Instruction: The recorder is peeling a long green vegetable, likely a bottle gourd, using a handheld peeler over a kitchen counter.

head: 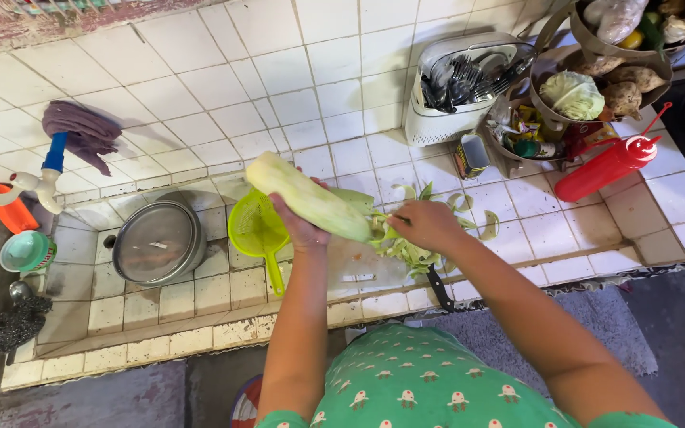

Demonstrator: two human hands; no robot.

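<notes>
Our left hand (pixel 299 226) grips the corn (pixel 311 198); our right hand (pixel 426 224) pinches its husk (pixel 402 247). A hard tug could knock the knife (pixel 439 289) off the table (pixel 549 230).

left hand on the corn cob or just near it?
Touching. The head view shows the left hand gripping the pale corn cob from below, fingers wrapped against its underside; the right hand pulls husk at the other end.

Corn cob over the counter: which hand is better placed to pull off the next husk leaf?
Right. The right hand is already at the leafy husk end of the corn cob, while the left hand supports the cob from beneath, so it looks committed to holding.
</notes>
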